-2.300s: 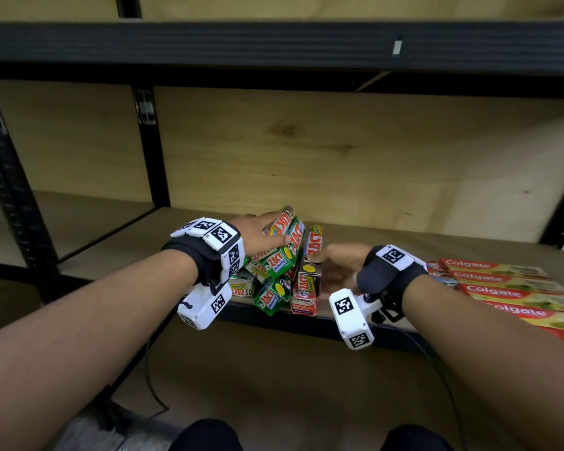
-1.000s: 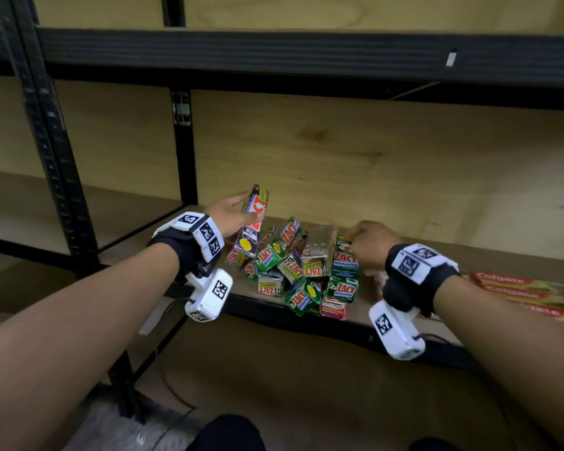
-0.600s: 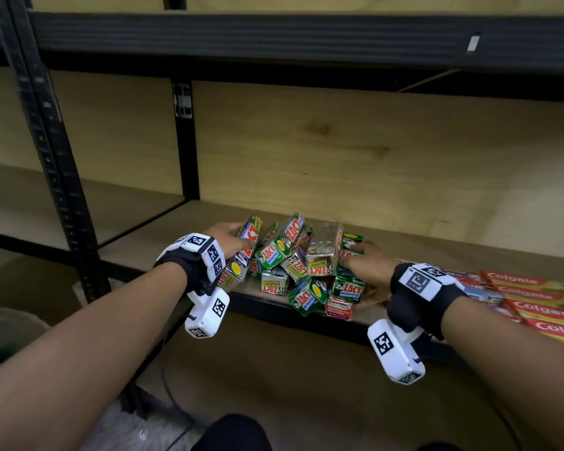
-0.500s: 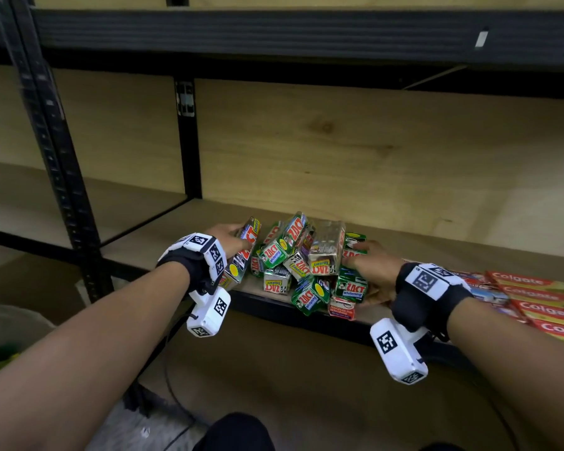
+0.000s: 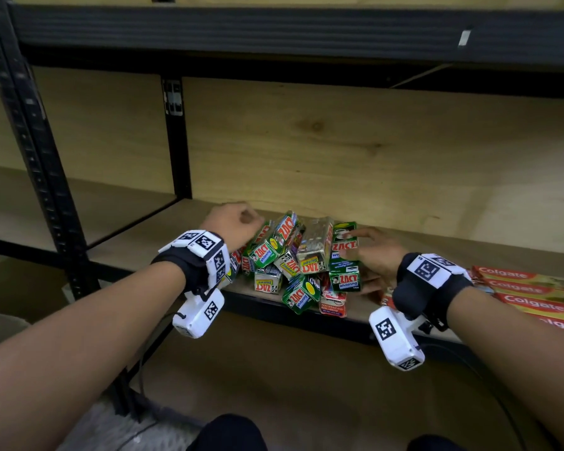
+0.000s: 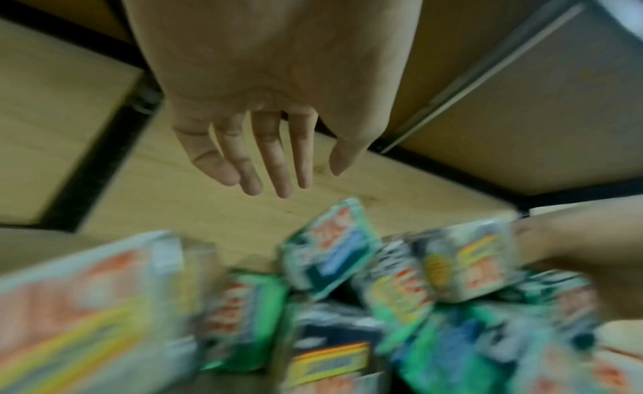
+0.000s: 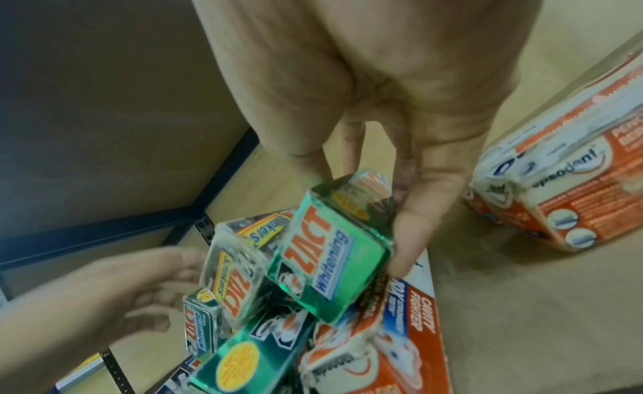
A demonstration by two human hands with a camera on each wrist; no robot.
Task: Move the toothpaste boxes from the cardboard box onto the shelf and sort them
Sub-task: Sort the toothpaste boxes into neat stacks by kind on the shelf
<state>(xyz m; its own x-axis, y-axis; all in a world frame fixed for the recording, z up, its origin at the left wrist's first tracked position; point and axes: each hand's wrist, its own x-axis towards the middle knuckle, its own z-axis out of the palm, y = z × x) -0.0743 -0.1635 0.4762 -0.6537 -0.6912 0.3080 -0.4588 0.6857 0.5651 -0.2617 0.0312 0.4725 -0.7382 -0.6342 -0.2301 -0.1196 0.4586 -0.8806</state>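
A jumbled pile of small Zact toothpaste boxes (image 5: 287, 258) lies on the wooden shelf (image 5: 163, 242), near its front edge. My right hand (image 5: 355, 245) pinches a green Zact Whitening box (image 7: 334, 251) at the right side of the pile, thumb on one side and fingers on the other. That green box (image 5: 343, 252) leans against the heap. At the pile's left edge my left hand (image 5: 251, 219) hovers; in the blurred left wrist view its fingers (image 6: 275, 163) are straight and hold nothing. The cardboard box is out of view.
Red Colgate boxes (image 5: 534, 288) lie flat in a row at the right of the shelf. Orange Pepsodent packs (image 7: 563, 196) sit close beside my right hand. A black upright (image 5: 176, 141) stands at the back left, and the upper shelf beam (image 5: 274, 30) runs overhead.
My left hand has let go of the box it held at the pile's left edge and now hangs open. The right hand has closed on the green Zact Whitening box.
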